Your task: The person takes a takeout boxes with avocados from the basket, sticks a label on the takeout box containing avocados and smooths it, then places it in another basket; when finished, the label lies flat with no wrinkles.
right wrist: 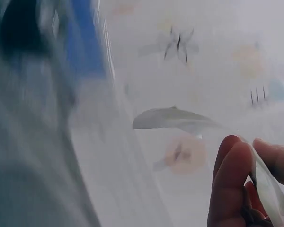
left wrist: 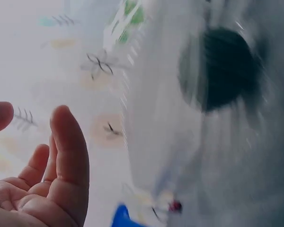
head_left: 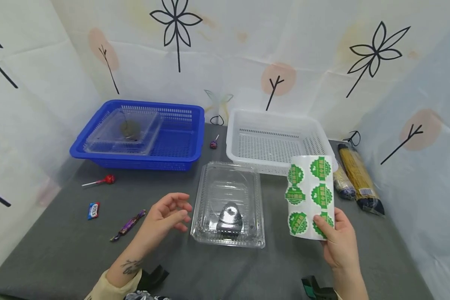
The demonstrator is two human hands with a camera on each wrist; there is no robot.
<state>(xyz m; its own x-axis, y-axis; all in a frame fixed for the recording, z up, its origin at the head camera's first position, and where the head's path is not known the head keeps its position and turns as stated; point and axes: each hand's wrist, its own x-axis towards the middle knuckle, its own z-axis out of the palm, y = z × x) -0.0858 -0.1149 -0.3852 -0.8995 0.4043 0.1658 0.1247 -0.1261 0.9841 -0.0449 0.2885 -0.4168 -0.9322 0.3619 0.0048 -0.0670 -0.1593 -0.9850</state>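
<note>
A white sheet of round green stickers point(head_left: 321, 193) is pinched in my right hand point(head_left: 339, 241), thumb on its face near the lower corner. The right wrist view shows the sheet point(right wrist: 270, 189) edge-on between thumb and fingers. My left hand point(head_left: 168, 214) holds nothing; its fingers are loosely bent beside the left edge of a closed clear plastic box point(head_left: 228, 175). Through the lid shows a shiny, dark rounded thing point(head_left: 230, 218) near the box's front end. It looks dark green point(left wrist: 227, 68) in the left wrist view, and its kind is unclear.
Behind stand a blue basket point(head_left: 180, 157) with another clear box point(head_left: 138, 121) in it and a white basket point(head_left: 277, 116). A red lollipop point(head_left: 109, 179), small blue packet point(head_left: 93, 210) and purple-wrapped candy point(head_left: 128, 225) lie left. A purple lollipop point(head_left: 213, 144) lies between the baskets; noodle packs point(head_left: 360, 177) lie right.
</note>
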